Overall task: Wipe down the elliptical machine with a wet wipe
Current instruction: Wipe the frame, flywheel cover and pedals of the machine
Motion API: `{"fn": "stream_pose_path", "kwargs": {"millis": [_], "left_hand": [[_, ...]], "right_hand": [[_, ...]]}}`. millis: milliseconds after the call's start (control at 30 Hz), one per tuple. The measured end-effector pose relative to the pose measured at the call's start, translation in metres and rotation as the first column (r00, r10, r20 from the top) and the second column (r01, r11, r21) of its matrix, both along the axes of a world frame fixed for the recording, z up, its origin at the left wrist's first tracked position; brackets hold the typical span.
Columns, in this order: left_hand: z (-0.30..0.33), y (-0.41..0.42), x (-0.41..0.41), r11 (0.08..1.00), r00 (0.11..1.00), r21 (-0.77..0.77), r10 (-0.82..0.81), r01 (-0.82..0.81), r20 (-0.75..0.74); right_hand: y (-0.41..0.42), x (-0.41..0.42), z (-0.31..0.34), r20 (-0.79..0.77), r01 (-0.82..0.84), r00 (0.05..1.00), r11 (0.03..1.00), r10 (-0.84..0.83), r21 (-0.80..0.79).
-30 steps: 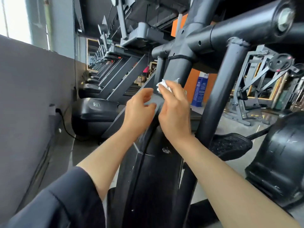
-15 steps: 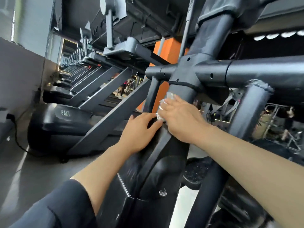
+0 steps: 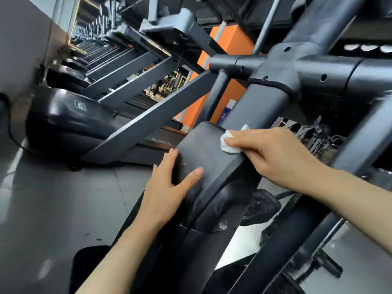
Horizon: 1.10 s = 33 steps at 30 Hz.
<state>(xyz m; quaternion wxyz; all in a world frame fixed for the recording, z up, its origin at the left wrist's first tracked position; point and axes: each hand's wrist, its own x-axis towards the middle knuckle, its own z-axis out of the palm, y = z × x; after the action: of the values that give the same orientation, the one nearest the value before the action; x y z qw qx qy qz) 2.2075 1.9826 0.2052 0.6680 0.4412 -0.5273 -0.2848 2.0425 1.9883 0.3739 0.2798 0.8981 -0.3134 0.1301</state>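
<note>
The dark elliptical machine point(image 3: 263, 107) fills the middle and right of the view, its upright column rising to a cross tube. My right hand point(image 3: 273, 154) presses a small crumpled white wet wipe point(image 3: 228, 143) against the top of the black housing cover point(image 3: 201, 149), where the cover meets the column. Most of the wipe is hidden under my fingers. My left hand point(image 3: 167, 187) rests on the left side of the same cover, fingers straight along its edge and thumb across its face.
A row of treadmills point(image 3: 70, 115) runs along the grey wall on the left. An orange pillar point(image 3: 224, 66) stands behind the column. The elliptical's swing arm point(image 3: 350, 149) and a pedal point(image 3: 263, 206) lie to the right, with grey tiled floor point(image 3: 63, 198) at lower left.
The view has tilted and moved closer. My right hand has slid the wipe down from the column onto the top of the cover. My left hand has shifted lower on the cover's left side.
</note>
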Motion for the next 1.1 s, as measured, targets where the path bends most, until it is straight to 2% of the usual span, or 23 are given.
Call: {"fn": "stream_pose_path", "kwargs": {"millis": [67, 167, 200, 333, 400, 500, 533, 567, 700, 767, 833, 900, 1000, 1100], "left_hand": [[-0.012, 0.003, -0.006, 0.999, 0.999, -0.006, 0.033, -0.033, -0.001], [-0.020, 0.006, -0.011, 0.996, 0.995, -0.011, 0.094, -0.094, -0.029], [-0.022, 0.007, -0.012, 0.995, 0.995, -0.003, 0.100, -0.100, -0.020], [-0.023, 0.006, -0.005, 0.998, 0.997, 0.024, 0.060, -0.061, 0.051], [-0.024, 0.005, -0.001, 0.999, 0.997, 0.028, 0.029, -0.031, 0.074], [-0.029, 0.005, 0.007, 0.999, 0.995, 0.031, -0.020, 0.017, 0.101], [-0.032, 0.005, 0.008, 0.999, 0.994, 0.026, -0.035, 0.032, 0.100], [-0.035, 0.006, 0.010, 0.999, 0.994, 0.021, -0.047, 0.045, 0.098], [-0.042, 0.006, 0.014, 0.998, 0.991, 0.018, -0.059, 0.057, 0.121], [-0.045, 0.006, 0.014, 0.997, 0.991, 0.026, -0.072, 0.070, 0.116], [-0.047, 0.006, 0.015, 0.996, 0.990, 0.033, -0.091, 0.087, 0.110], [-0.047, 0.009, 0.015, 0.995, 0.988, 0.037, -0.099, 0.095, 0.119], [-0.048, 0.013, 0.016, 0.994, 0.987, 0.048, -0.107, 0.102, 0.117], [-0.050, 0.013, 0.019, 0.994, 0.987, 0.044, -0.107, 0.103, 0.123]], "right_hand": [[-0.006, 0.010, -0.003, -0.080, -0.030, 0.996, 0.999, 0.032, 0.024], [-0.018, 0.043, -0.016, -0.306, 0.089, 0.947, 0.996, -0.095, -0.033], [-0.017, 0.049, -0.023, -0.336, 0.091, 0.936, 0.994, -0.105, -0.057], [0.008, 0.040, -0.041, -0.418, -0.017, 0.908, 0.999, 0.003, -0.031], [0.008, 0.040, -0.035, -0.404, 0.024, 0.913, 0.998, -0.049, -0.066], [-0.022, 0.060, -0.017, -0.324, 0.221, 0.906, 0.957, -0.273, -0.186], [-0.025, 0.066, -0.017, -0.315, 0.246, 0.901, 0.949, -0.299, -0.195], [-0.022, 0.069, -0.020, -0.319, 0.255, 0.898, 0.949, -0.304, -0.188], [0.015, 0.053, -0.048, -0.402, 0.109, 0.906, 0.991, -0.132, -0.079], [0.008, 0.054, -0.039, -0.364, 0.135, 0.915, 0.982, -0.175, -0.134], [-0.016, 0.065, -0.022, -0.321, 0.270, 0.888, 0.938, -0.331, -0.219], [-0.035, 0.078, -0.018, -0.274, 0.347, 0.873, 0.908, -0.404, -0.234], [-0.027, 0.082, -0.035, -0.307, 0.335, 0.870, 0.920, -0.385, -0.204], [0.006, 0.070, -0.060, -0.394, 0.202, 0.881, 0.961, -0.262, -0.189]]}}
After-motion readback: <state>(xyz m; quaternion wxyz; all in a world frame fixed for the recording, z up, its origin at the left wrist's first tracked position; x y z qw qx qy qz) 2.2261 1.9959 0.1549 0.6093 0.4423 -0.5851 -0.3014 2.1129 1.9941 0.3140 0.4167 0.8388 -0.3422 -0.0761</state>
